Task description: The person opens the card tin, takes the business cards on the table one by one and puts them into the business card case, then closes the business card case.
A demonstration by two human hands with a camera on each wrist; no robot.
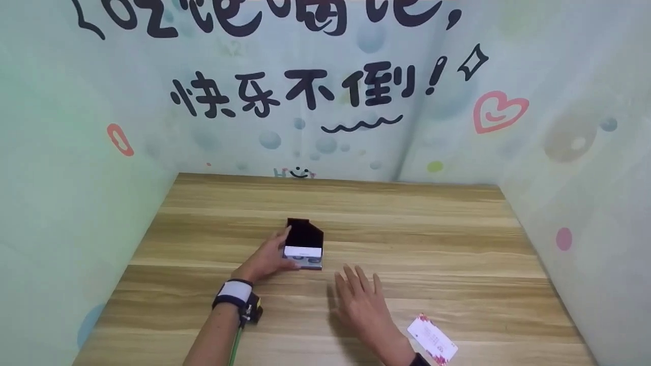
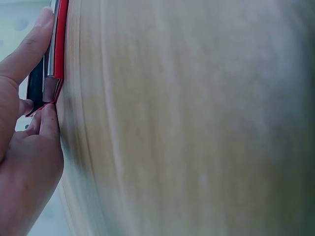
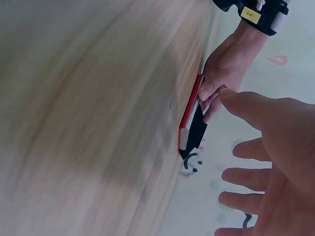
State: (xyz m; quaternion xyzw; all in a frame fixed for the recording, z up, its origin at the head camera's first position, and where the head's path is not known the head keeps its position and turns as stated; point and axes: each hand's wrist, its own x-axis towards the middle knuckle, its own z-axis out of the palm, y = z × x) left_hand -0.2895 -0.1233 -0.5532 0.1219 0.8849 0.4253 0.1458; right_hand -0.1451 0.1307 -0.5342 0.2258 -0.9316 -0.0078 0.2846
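Observation:
On the wooden table stands a small flat case [image 1: 305, 235], its black inner flap folded open toward the back and a white strip and greyish picture at its front. The wrist views show the red outside of the case [image 2: 60, 42] and pale layers inside. My left hand [image 1: 268, 258] grips it by the left side, thumb at the front part and fingers by the black flap [image 3: 198, 129]. To the right of the case, my right hand [image 1: 363, 305] hovers low over the table with its fingers spread and nothing in them.
A white card with red and pink corners [image 1: 432, 339] lies right of my right hand. Printed wall sheets [image 1: 305, 142] enclose the wooden table [image 1: 432, 229] at the back and both sides. A camera strap [image 1: 236, 292] circles my left wrist.

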